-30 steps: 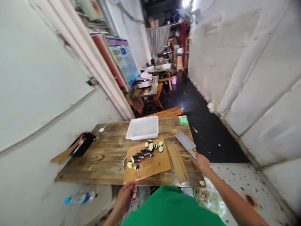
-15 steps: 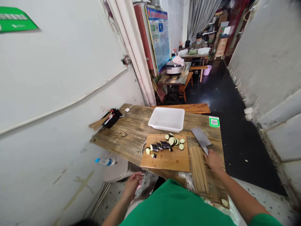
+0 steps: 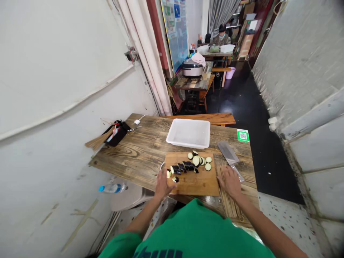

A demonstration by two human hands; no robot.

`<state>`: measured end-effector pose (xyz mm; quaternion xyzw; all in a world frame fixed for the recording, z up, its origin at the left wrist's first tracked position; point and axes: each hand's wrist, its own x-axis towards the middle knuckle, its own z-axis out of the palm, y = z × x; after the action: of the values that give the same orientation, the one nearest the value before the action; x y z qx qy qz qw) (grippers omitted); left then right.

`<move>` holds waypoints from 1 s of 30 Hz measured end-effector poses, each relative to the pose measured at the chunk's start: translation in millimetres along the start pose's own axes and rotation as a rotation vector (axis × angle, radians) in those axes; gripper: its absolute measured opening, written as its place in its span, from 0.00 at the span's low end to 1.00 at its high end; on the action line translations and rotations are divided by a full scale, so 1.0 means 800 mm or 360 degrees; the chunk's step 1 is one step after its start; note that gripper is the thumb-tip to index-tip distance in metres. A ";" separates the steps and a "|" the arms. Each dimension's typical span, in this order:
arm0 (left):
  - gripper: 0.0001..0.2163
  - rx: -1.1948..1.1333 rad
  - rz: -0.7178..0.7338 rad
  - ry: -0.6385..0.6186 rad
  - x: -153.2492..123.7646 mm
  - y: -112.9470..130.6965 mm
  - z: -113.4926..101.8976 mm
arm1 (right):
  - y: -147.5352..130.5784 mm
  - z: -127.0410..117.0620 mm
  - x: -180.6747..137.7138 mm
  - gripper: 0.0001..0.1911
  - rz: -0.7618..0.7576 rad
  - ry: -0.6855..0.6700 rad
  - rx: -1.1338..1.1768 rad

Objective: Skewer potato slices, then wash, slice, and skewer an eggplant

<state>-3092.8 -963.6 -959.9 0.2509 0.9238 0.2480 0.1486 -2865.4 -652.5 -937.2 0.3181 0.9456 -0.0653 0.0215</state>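
Note:
A wooden cutting board [image 3: 193,186] lies near the table's front edge, with sliced eggplant [image 3: 185,167] across it and several round eggplant slices [image 3: 208,167] at its upper right. At the board's left edge is my left hand [image 3: 162,184], open, thumb and fingers apart, close to the cut end pieces and holding nothing visible. My right hand [image 3: 231,182] rests open over a bundle of thin wooden skewers [image 3: 228,206], its thumb side by the board's right edge. Just beyond that hand the cleaver [image 3: 228,152] lies flat on the table, handle towards me.
A white plastic tray [image 3: 188,133] sits behind the board. At the left end are a black holder [image 3: 118,133] with sticks and a white cable plug [image 3: 137,122]. A water bottle [image 3: 110,188] lies on a stool [image 3: 129,200]. A person [image 3: 221,37] sits far back.
My right hand has let go of the cleaver and moved left onto the skewers. My left hand has come up from below the table edge to the board's left side.

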 end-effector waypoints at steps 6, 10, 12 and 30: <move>0.47 0.0026 0.0114 -0.0022 0.039 -0.003 0.032 | -0.098 0.032 0.027 0.48 -0.0091 -0.0194 0.0177; 0.44 0.0128 0.0134 -0.0038 0.055 0.006 0.039 | -0.127 0.066 0.050 0.50 -0.0004 -0.0169 0.0159; 0.40 0.0161 0.0135 -0.0029 0.066 0.014 0.039 | -0.136 0.078 0.058 0.47 0.0034 -0.0093 0.0141; 0.41 -0.0420 0.0649 -0.0210 0.201 -0.022 -0.004 | -0.144 0.034 0.063 0.37 0.0051 0.0149 0.0460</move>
<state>-3234.3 -891.8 -990.5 0.4261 0.8020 0.3745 0.1869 -2975.3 -717.2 -955.7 0.3355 0.9211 -0.1856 -0.0676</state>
